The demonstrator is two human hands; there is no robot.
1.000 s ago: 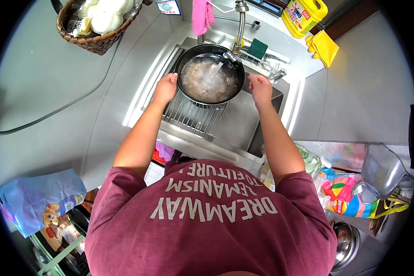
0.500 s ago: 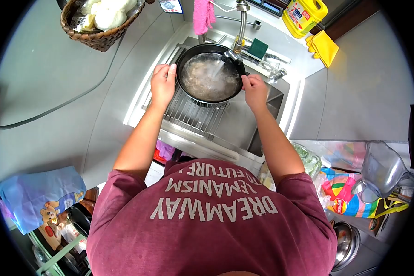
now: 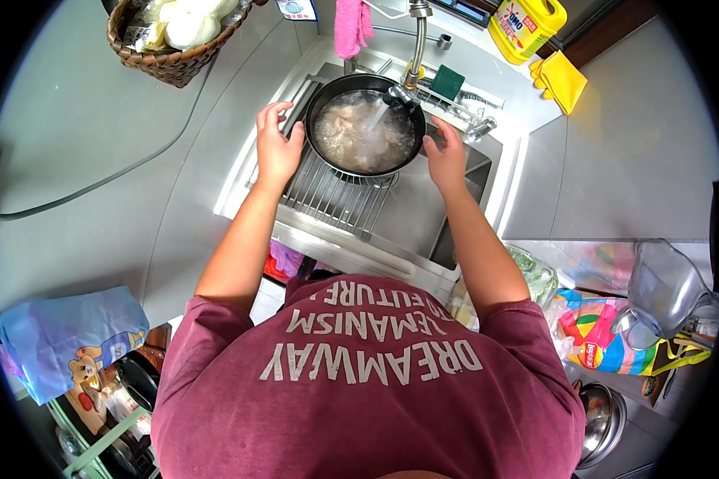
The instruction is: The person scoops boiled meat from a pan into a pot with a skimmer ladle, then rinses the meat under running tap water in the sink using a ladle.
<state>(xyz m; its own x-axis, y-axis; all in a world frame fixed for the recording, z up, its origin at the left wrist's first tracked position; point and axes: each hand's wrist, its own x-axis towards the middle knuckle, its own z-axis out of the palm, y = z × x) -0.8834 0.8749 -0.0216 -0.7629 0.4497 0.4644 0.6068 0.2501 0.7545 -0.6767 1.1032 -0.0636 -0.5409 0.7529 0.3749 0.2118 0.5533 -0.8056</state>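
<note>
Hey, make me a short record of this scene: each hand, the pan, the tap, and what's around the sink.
Left hand: open, left of the pan, gripping nothing
Right hand: open, close by the pan's right side; contact unclear
Pan: black, over the sink, holding cloudy water and pale pieces
Tap: running into the pan
Behind sink: pink cloth, green pad
Counter, left: woven basket
Beyond, right: yellow bottle

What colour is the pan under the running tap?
The pan is black, best seen in the head view.
</note>
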